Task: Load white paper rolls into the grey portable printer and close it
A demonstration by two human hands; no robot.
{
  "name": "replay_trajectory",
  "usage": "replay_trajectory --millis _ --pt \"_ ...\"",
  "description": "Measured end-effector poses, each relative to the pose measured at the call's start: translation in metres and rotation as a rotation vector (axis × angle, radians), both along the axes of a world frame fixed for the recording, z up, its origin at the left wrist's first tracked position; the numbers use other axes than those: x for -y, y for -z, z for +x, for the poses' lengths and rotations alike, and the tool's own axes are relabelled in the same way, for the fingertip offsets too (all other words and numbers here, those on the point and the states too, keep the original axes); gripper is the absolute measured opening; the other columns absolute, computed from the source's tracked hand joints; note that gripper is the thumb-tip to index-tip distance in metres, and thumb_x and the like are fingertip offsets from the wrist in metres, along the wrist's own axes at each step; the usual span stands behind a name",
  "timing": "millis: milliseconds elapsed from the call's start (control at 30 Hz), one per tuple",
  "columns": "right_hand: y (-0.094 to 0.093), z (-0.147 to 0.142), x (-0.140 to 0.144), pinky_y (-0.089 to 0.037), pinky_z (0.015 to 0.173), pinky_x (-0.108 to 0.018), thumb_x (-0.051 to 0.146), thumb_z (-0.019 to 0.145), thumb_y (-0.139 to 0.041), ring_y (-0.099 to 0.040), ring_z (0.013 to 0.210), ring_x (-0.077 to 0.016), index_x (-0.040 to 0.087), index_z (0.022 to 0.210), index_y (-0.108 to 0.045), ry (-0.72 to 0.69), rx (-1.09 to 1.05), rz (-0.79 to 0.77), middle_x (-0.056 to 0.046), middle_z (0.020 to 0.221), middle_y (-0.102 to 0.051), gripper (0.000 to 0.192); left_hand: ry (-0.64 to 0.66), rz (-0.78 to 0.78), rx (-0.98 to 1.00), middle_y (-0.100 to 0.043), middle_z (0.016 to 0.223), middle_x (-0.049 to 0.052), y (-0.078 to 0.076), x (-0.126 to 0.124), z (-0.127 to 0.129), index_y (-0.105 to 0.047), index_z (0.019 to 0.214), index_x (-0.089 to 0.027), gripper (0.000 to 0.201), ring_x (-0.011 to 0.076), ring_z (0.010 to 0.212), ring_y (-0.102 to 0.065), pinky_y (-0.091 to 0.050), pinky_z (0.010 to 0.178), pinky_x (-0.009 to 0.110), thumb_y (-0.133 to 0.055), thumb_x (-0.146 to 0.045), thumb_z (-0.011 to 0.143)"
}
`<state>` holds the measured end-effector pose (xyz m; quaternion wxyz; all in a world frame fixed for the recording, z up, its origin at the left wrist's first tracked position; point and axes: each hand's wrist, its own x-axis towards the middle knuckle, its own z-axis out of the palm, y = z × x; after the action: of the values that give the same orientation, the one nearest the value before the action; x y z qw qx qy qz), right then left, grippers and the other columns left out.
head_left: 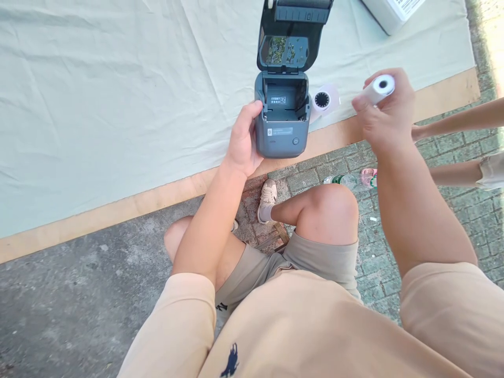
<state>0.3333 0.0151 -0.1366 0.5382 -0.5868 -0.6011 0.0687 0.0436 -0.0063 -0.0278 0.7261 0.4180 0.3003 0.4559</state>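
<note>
A small dark grey printer (281, 128) stands at the near edge of the table with its lid (293, 31) swung up and its paper bay empty. My left hand (242, 142) grips the printer's left side. My right hand (384, 113) is raised to the right of the printer and holds a white paper roll (380, 88), its hollow core facing me. A second white roll (323, 100) with a black core lies on the cloth just right of the printer.
A pale green cloth (118, 89) covers the table, whose wooden edge (98, 212) runs along the front. A white box (391, 13) sits at the far right. A plastic bottle (346, 180) lies on the paving. Another person's limbs (460, 123) reach in from the right.
</note>
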Motion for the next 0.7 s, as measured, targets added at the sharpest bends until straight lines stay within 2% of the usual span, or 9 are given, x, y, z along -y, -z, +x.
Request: replay_trajectory --millis 67,167,233,300,400,467,533,600,700 --pt "0.002 -0.002 0.001 -0.045 0.095 -0.036 0.057 0.076 -0.059 -0.057 0.099 -0.0191 0.022 0.119 -0.052 -0.012 0.021 0.005 -0.013 0.114 -0.063 0.055 0.0 0.009 0.019 -0.074 0.096 0.009 0.0 0.0 0.0 -0.07 0.101 -0.017 0.043 0.0269 0.133 -0.065 -0.053 0.121 0.04 -0.036 -0.041 0.105" --pt "-0.006 -0.018 0.015 -0.044 0.103 -0.038 0.05 0.072 -0.058 -0.06 0.108 -0.0206 0.022 0.138 -0.044 -0.016 -0.043 0.026 -0.014 0.124 -0.064 0.073 -0.02 0.002 0.008 -0.072 0.09 0.007 0.001 -0.002 0.0 -0.068 0.102 -0.015 0.044 0.0227 0.13 -0.067 -0.059 0.114 0.036 -0.033 -0.04 0.106" --pt "-0.02 -0.03 0.029 -0.042 0.111 -0.04 0.049 0.071 -0.059 -0.056 0.124 -0.0231 0.021 0.142 -0.045 0.025 -0.015 0.181 -0.017 0.137 -0.057 0.078 -0.032 -0.004 -0.009 -0.071 0.087 0.006 0.002 -0.002 0.001 -0.068 0.1 -0.016 0.044 0.0217 0.13 -0.067 -0.061 0.11 0.033 -0.033 -0.04 0.106" --pt "-0.04 -0.041 0.042 -0.041 0.112 -0.044 0.047 0.075 -0.061 -0.054 0.127 -0.0262 0.02 0.135 -0.055 0.062 0.152 0.304 -0.018 0.133 -0.057 0.066 -0.047 -0.028 -0.021 -0.071 0.088 0.007 0.002 -0.003 0.001 -0.069 0.099 -0.016 0.043 0.0227 0.13 -0.068 -0.062 0.107 0.034 -0.035 -0.041 0.106" --pt "-0.074 -0.05 0.05 -0.036 0.113 -0.051 0.036 0.085 -0.062 -0.043 0.147 -0.0298 0.031 0.14 -0.056 -0.034 0.558 0.134 -0.01 0.153 -0.048 0.055 -0.049 -0.051 -0.017 -0.074 0.095 0.009 0.001 -0.003 0.001 -0.071 0.102 -0.016 0.042 0.0244 0.131 -0.067 -0.063 0.107 0.036 -0.037 -0.041 0.105" --pt "-0.089 -0.053 0.045 -0.031 0.115 -0.057 0.029 0.089 -0.055 -0.036 0.154 -0.0294 0.038 0.143 -0.054 -0.149 0.701 -0.002 -0.003 0.157 -0.047 0.054 -0.031 -0.046 -0.008 -0.075 0.103 0.009 -0.001 -0.002 0.001 -0.072 0.105 -0.017 0.041 0.0244 0.132 -0.067 -0.063 0.108 0.035 -0.038 -0.041 0.105" --pt "-0.096 -0.054 0.037 -0.033 0.114 -0.056 0.028 0.089 -0.052 -0.048 0.142 -0.0265 0.036 0.138 -0.057 -0.205 0.733 -0.124 -0.005 0.141 -0.06 0.049 -0.021 -0.054 -0.007 -0.076 0.111 0.009 -0.002 -0.001 0.001 -0.072 0.106 -0.019 0.041 0.0242 0.133 -0.066 -0.062 0.109 0.035 -0.039 -0.041 0.104" --pt "-0.096 -0.054 0.03 -0.038 0.111 -0.051 0.034 0.087 -0.054 -0.058 0.121 -0.0228 0.031 0.13 -0.061 -0.21 0.69 -0.206 -0.007 0.121 -0.067 0.043 -0.015 -0.067 -0.014 -0.075 0.117 0.009 -0.003 0.0 0.001 -0.073 0.106 -0.02 0.043 0.0243 0.131 -0.067 -0.062 0.108 0.035 -0.037 -0.044 0.105" --pt "-0.089 -0.056 0.028 -0.042 0.106 -0.047 0.043 0.083 -0.056 -0.062 0.106 -0.0204 0.028 0.122 -0.062 -0.245 0.542 -0.187 -0.007 0.118 -0.067 0.042 0.016 -0.036 -0.002 -0.075 0.117 0.009 -0.002 0.0 0.001 -0.073 0.106 -0.019 0.046 0.0253 0.121 -0.071 -0.063 0.103 0.036 -0.035 -0.045 0.105"
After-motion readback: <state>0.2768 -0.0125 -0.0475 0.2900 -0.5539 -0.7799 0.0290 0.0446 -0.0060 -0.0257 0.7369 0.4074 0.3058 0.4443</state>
